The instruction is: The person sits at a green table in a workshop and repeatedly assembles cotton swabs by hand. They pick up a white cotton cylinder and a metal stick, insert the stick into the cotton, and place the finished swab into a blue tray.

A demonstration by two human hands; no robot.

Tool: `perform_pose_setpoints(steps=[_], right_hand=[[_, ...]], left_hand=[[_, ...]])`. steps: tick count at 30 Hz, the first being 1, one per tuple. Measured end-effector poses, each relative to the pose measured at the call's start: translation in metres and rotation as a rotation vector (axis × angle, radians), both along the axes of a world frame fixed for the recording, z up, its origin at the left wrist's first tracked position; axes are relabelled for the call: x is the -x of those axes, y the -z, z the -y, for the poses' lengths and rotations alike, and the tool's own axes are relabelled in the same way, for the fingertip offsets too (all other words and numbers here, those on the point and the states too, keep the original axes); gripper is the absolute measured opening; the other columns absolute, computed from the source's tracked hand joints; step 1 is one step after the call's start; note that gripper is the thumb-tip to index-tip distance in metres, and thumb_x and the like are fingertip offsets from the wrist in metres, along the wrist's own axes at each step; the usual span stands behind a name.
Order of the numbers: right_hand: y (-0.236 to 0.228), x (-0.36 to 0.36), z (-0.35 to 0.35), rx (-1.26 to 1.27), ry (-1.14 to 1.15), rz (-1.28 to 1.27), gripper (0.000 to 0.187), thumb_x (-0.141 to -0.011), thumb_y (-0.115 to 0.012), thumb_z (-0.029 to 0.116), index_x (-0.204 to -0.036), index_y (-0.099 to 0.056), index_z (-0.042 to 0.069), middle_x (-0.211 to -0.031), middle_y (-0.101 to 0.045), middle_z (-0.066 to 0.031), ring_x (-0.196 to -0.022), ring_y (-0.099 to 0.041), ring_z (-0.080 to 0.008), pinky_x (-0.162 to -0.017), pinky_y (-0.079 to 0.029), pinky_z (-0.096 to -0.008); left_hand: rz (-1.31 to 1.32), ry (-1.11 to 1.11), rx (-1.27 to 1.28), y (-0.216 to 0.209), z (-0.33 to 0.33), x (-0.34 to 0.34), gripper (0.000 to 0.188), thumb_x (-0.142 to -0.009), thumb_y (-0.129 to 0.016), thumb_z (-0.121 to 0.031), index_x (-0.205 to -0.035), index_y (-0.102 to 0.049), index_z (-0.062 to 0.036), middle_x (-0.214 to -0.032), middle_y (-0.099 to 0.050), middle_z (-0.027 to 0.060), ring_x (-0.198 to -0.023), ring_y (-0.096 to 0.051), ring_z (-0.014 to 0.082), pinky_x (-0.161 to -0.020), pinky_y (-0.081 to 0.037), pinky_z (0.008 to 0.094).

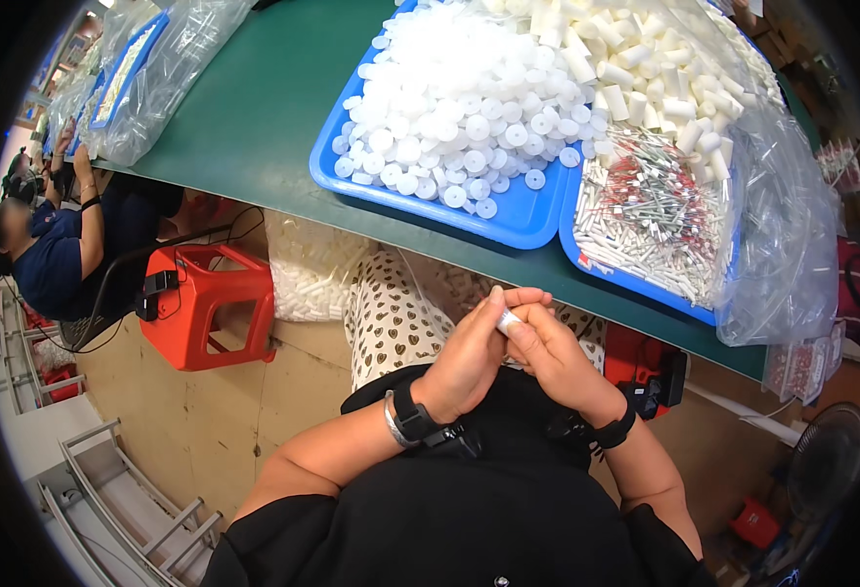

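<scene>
Over my lap, just off the table's front edge, my two hands meet around a small white cylinder [508, 321]. My left hand [462, 370] has its thumb against the far end, with fingers curled behind. My right hand [559, 364] pinches the near end between thumb and fingers, which hide part of it. Beyond them, a blue tray [518, 231] holds a heap of translucent white discs [464, 117] with centre holes. To its right, a second blue tray [645, 292] carries thin white sticks [635, 249] and red and grey wired pieces [655, 186].
Thick cream cylinders [635, 59] pile up behind the second tray, beside clear plastic bags [782, 235]. The green table [244, 117] spans the far side. A red stool [205, 308] and a seated person [53, 245] are at left. A fan [829, 460] stands at right.
</scene>
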State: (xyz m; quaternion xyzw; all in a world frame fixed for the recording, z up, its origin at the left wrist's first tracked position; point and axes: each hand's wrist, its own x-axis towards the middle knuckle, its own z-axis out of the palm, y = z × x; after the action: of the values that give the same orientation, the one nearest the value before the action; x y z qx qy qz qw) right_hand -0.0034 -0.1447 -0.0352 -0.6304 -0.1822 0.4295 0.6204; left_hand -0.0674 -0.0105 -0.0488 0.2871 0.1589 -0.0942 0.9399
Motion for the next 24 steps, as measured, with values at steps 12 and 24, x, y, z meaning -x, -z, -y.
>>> perform_pose_setpoints(steps=[12, 24], right_hand=[[0.033, -0.004, -0.002, 0.378, -0.078, 0.579, 0.048, -0.091, -0.067, 0.027, -0.123, -0.052, -0.005, -0.107, -0.063, -0.028, -0.09, -0.066, -0.0406, -0.077, -0.054, -0.0419], [-0.072, -0.104, 0.018, 0.39, 0.317, 1.394, 0.011, -0.088, -0.066, 0.012, -0.093, -0.067, 0.003, -0.083, -0.065, -0.0128, -0.069, -0.065, -0.031, -0.06, -0.052, -0.0386]], left_hand=[[-0.485, -0.118, -0.213, 0.031, -0.026, 0.013, 0.052, -0.1, -0.047, -0.051, -0.124, -0.052, -0.0051, -0.124, -0.056, 0.0079, -0.117, -0.052, 0.021, -0.103, -0.036, 0.0419], [0.098, 0.059, -0.633, -0.059, -0.054, -0.044, 0.015, -0.099, -0.057, -0.015, -0.103, -0.059, -0.0007, -0.089, -0.062, 0.0043, -0.078, -0.059, 0.0094, -0.069, -0.049, 0.0268]])
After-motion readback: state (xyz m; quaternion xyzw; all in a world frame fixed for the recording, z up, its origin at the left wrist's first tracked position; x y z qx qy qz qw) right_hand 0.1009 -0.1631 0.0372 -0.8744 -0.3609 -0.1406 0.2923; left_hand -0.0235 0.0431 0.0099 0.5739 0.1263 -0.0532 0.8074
